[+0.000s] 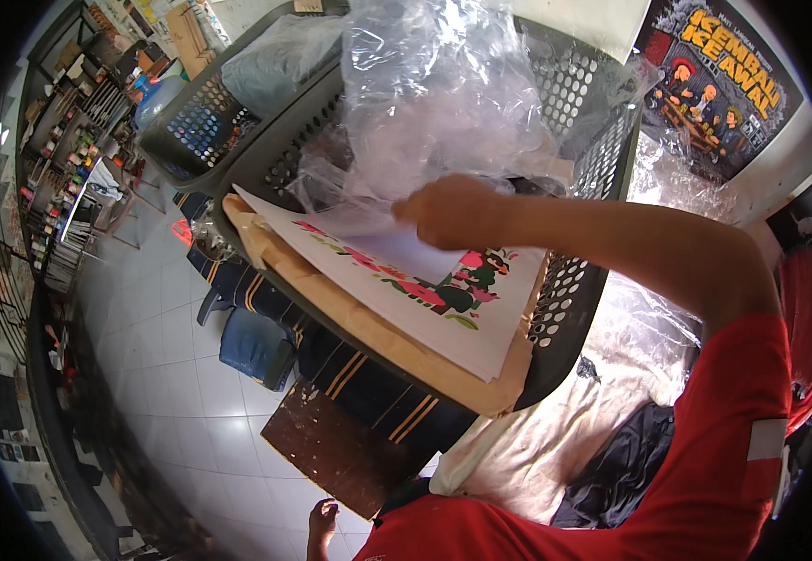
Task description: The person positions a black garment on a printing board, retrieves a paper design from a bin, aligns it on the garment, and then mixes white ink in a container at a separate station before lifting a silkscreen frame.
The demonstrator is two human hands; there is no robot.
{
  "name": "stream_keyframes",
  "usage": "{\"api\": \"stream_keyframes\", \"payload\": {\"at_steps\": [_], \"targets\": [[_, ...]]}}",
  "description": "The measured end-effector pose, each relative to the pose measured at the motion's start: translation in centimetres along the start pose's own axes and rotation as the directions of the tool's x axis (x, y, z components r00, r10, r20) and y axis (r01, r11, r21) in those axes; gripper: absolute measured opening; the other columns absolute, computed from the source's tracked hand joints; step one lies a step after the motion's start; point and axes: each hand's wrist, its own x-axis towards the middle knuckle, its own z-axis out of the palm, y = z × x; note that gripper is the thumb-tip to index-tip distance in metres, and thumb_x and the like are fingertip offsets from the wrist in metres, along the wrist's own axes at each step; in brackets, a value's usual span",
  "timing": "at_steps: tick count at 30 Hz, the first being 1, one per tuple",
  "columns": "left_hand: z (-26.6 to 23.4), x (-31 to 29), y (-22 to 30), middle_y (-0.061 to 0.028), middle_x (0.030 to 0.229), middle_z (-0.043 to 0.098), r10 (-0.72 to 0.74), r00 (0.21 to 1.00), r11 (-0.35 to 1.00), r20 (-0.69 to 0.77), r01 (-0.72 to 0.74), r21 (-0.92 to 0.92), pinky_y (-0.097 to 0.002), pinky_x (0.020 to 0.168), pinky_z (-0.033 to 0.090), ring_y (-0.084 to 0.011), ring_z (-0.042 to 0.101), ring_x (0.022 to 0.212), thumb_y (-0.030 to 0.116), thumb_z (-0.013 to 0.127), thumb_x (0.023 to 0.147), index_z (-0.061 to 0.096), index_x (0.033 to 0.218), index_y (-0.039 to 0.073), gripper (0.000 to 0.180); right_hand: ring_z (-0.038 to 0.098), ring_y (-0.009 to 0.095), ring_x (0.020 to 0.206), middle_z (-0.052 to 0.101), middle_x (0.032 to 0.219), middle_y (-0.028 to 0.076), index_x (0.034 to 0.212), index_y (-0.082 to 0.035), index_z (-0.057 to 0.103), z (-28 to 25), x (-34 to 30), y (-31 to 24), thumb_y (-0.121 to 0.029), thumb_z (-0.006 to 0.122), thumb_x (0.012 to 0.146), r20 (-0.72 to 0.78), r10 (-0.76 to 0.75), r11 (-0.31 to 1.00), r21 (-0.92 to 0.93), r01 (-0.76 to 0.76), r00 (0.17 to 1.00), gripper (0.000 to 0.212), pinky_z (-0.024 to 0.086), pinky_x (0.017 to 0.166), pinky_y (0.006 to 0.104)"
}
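My right hand [451, 213] reaches over a dark grey perforated laundry basket [556, 341]. Its fingers are closed on the edge of a pale, thin sheet [397, 251], blurred by motion, so I cannot tell whether it is paper or plastic. Below that sheet lies a white printed sheet [495, 341] with pink, green and red floral shapes, partly covered. Brown paper [378, 360] sticks out from under it along the basket's near side. Low in view, away from the basket, my left hand [323, 524] is curled; what it holds, if anything, is too small to make out.
Crumpled clear plastic [439, 84] fills the basket's far part. A second basket [205, 136] stands behind on the left. Striped dark cloth [355, 369], a blue seat [254, 344] and a brown board [326, 444] are below. A poster [719, 93] stands at the right.
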Motion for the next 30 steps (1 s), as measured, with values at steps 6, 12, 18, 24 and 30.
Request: {"api": "stream_keyframes", "payload": {"at_steps": [6, 12, 18, 24, 30], "targets": [[-1.6, 0.9, -2.7, -0.0133, 0.096, 0.067, 0.173, 0.985, 0.980, -0.026, -0.170, 0.099, -0.0309, 0.075, 0.054, -0.0199, 0.067, 0.083, 0.011, 0.060, 0.092, 0.059, 0.111, -0.001, 0.023, 0.061, 0.015, 0.060, 0.065, 0.070, 0.011, 0.108, -0.003, 0.065, -13.5, -0.9, 0.3, -0.019, 0.063, 0.087, -0.651, 0.201, 0.980, 0.129, -0.154, 0.732, 0.027, 0.051, 0.062, 0.0327], [-3.6, 0.5, 5.9, -0.0070, 0.093, 0.068, 0.323, 0.932, 0.944, -0.162, -0.330, -0.021, -0.0270, 0.077, 0.050, -0.0138, 0.064, 0.086, 0.006, 0.059, 0.092, 0.061, 0.110, -0.001, 0.019, 0.056, 0.009, 0.061, 0.063, 0.072, 0.004, 0.103, -0.003, 0.065, -25.9, -7.0, -8.2, 0.000, 0.055, 0.085, -0.723, 0.303, 0.871, 0.474, 0.127, 0.621, 0.021, 0.047, 0.056, 0.0250], [-7.4, -7.6, 19.5, -0.0134, 0.128, 0.053, 0.640, 0.768, 0.650, -0.040, -0.568, -0.504, -0.0374, 0.095, 0.048, -0.0250, 0.057, 0.114, 0.032, 0.063, 0.092, 0.048, 0.129, -0.001, 0.052, 0.061, 0.013, 0.067, 0.067, 0.086, 0.007, 0.102, -0.003, 0.063, -18.7, -7.0, -34.7, -0.005, 0.058, 0.084, -0.660, -0.323, 0.914, -0.032, 0.405, 0.678, 0.019, 0.050, 0.066, 0.0264], [-11.7, -13.2, 15.9, -0.0114, 0.133, 0.049, 0.783, 0.564, -0.024, -0.261, -0.392, -0.920, -0.0386, 0.100, 0.042, -0.0257, 0.053, 0.118, 0.046, 0.055, 0.092, 0.046, 0.133, 0.004, 0.060, 0.065, 0.032, 0.072, 0.063, 0.080, 0.011, 0.100, -0.008, 0.058, 2.1, -7.8, -61.5, -0.009, 0.058, 0.082, -0.270, -0.635, 0.605, 0.409, 0.684, 0.724, 0.018, 0.050, 0.064, 0.0431], [-15.8, -17.5, -7.4, -0.0104, 0.128, 0.054, 0.672, 0.679, -0.122, -0.295, -0.291, -0.949, -0.0417, 0.100, 0.041, -0.0255, 0.053, 0.116, 0.050, 0.047, 0.094, 0.048, 0.130, 0.004, 0.058, 0.061, 0.015, 0.080, 0.064, 0.083, 0.007, 0.097, -0.002, 0.061, 19.1, -10.6, -77.0, -0.012, 0.057, 0.088, 0.021, -0.351, 0.398, 0.908, 0.129, 0.936, 0.014, 0.048, 0.072, 0.0296]]}}
